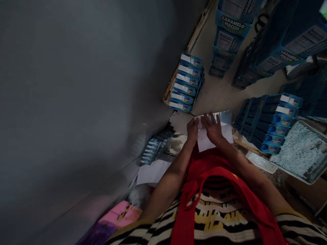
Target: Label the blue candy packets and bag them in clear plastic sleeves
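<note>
a grey wall [76, 85] bounds the left; beside it, six stacked blue boxes [190, 71] all bear white strips. the left hand [192, 130] pinches a white paper sheet [204, 141] by the near tabletop [211, 92] edge, right hand [214, 131] spread over it. room opens beyond; rightward, two blue box ends [287, 109] have strips, four lack them.

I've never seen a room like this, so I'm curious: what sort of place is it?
Probably a small sweet-packing workshop: stacked "Caramelo Macizo" boxes, a metal tray of pale blue pieces.
</note>
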`<state>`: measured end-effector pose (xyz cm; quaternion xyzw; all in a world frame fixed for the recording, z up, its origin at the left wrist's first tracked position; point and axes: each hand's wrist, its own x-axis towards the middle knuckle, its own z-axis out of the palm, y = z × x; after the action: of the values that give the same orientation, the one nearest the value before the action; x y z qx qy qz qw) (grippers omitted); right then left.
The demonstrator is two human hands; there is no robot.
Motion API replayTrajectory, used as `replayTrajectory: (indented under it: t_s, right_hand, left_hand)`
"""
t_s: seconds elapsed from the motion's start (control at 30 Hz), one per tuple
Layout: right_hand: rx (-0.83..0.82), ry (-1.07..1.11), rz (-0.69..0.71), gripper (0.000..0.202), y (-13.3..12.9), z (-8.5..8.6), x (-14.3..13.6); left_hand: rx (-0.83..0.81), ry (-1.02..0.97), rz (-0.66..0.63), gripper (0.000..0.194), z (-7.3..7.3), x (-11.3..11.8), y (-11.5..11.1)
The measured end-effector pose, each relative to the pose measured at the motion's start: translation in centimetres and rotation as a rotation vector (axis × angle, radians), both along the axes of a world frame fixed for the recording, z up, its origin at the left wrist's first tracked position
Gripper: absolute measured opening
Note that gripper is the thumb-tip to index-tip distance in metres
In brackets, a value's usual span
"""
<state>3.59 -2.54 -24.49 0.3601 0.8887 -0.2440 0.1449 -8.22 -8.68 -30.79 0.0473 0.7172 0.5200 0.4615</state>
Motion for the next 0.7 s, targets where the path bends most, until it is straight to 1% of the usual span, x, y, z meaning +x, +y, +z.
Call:
replayTrajectory:
  t_s: [0.1, 0.23, 0.33, 0.4, 0.47, 0.57, 0.63, 0.7]
  right_hand:
    - [-0.019, 0.007, 0.014, 0.070, 0.1, 0.2, 0.5]
    - [-0.027, 0.034, 0.002, 0.062, -0.1, 0.6, 0.8]
    - [-0.017, 0.041, -0.062, 0.059, 0.2, 1.1, 0.4]
    - [-0.002, 0.012, -0.131, 0.059, 0.8, 1.5, -0.2]
    - [0.015, -0.020, -0.164, 0.057, 1.4, 1.6, -0.8]
    - [0.022, -0.034, -0.111, 0.055, 1.9, 1.3, -1.2]
    - [0.012, -0.030, -0.045, 0.055, 1.7, 1.2, -1.1]
    - [0.009, -0.029, -0.022, 0.055, 1.4, 1.3, -0.9]
  left_hand:
    - [-0.006, 0.009, -0.013, 0.051, 0.4, 0.0, 0.2]
    - [-0.016, 0.034, -0.033, 0.049, 0.9, -0.2, 0.2]
    - [-0.018, 0.053, -0.055, 0.046, 1.2, -0.1, 0.0]
    - [-0.012, 0.072, -0.077, 0.045, 1.2, 0.0, 0.0]
    - [-0.005, 0.086, -0.092, 0.044, 1.1, 0.3, 0.1]
    - [-0.015, 0.091, -0.076, 0.045, 0.8, 0.5, 0.4]
    - [-0.034, 0.097, -0.050, 0.046, 0.7, 0.4, 0.7]
    - [-0.043, 0.102, -0.036, 0.046, 0.8, 0.1, 0.9]
